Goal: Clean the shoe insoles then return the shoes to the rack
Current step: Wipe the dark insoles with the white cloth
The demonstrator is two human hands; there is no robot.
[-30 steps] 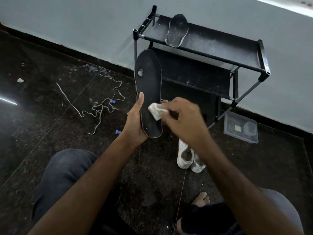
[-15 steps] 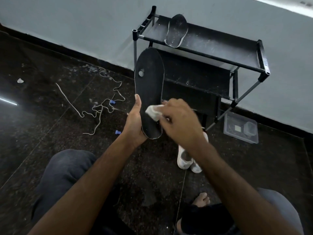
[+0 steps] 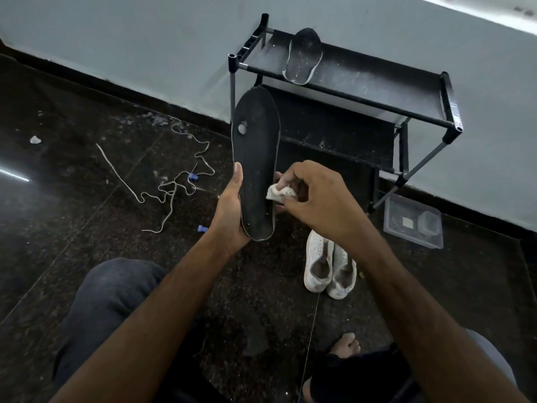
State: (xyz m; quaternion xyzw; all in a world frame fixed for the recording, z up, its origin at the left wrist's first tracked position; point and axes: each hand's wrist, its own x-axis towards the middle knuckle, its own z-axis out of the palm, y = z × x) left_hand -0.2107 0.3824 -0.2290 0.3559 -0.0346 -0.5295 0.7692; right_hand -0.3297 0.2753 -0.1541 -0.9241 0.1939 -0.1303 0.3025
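Over on the far left of the floor [image 3: 72, 228], a white scrap [image 3: 35, 139] sits alone, then loose white laces [image 3: 171, 187] w/ blue tips sprawl nearby, pulled out of the way, probably so the shoes could be opened up. Moving in: left hand [image 3: 232, 216] is wrapped round the heel end of a black insole [image 3: 255, 161], thumb along its left edge, holding it upright & facing the person so the top face is exposed for wiping. A pale spot shows near the toe. Right beside it, right hand [image 3: 316, 199] pinches a small white cloth [image 3: 280, 193] against the insole's right edge, low down, so wiping looks underway on that side. Below and right, the white shoes [image 3: 329, 266] wait side by side on the floor, openings up, not yet on the rack [image 3: 377, 109]. Up on the rack's top shelf lies a second insole [image 3: 303, 55], likely parked there to dry or await its turn. Far right, a clear plastic box [image 3: 412, 225] rests by the wall.
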